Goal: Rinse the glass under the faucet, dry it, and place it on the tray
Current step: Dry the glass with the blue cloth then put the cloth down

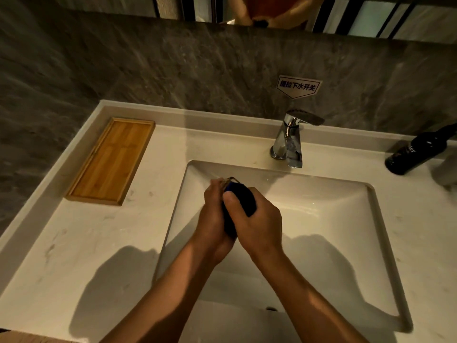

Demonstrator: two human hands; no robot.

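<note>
Over the white sink basin (321, 219), both my hands hold the clear glass (228, 181); only its rim shows above my fingers. My left hand (214, 216) wraps the glass from the left. A dark blue cloth (243, 199) covers the glass, and my right hand (254, 219) presses it on from the right with the thumb on top. The chrome faucet (291, 142) stands behind the basin, and I see no water running. A wooden tray (111, 162) lies on the counter to the left with nothing on it.
A dark bottle (418, 152) leans at the far right of the counter. A white label with blue characters (299, 86) is stuck to the grey stone wall above the faucet. A mirror edge runs along the top. White countertop (74, 243) surrounds the basin.
</note>
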